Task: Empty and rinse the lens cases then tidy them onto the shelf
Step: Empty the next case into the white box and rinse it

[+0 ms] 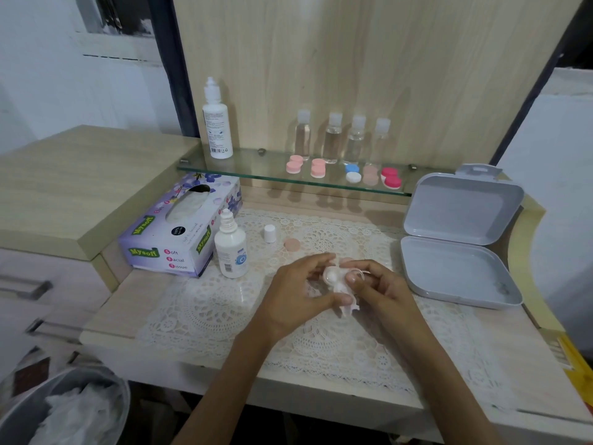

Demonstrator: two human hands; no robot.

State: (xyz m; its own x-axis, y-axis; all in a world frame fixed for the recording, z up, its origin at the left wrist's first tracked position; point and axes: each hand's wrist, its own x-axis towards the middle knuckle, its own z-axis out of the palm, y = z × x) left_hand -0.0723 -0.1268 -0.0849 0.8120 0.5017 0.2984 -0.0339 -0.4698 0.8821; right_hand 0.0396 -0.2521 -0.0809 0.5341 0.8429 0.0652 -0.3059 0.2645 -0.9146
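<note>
Both hands meet over the lace mat point(224, 303). The right hand point(378, 290) pinches a small pale lens case point(331, 275) between thumb and curled fingers. The left hand point(298, 284) pinches a crumpled tissue point(346, 305) against it, and which well is being wiped is hard to tell.

The case looks like light, hard, smooth plastic, likely slick if wet, so it is best gripped across its rims or the middle bridge. The tissue is soft and would tear when damp.

A round peach cap point(291, 244) lies just beyond the left fingertips. An open grey plastic box point(459, 200) sits to the right of the right hand. The glass shelf point(256, 171), well beyond both hands, carries other round, capped cases point(317, 168).
</note>
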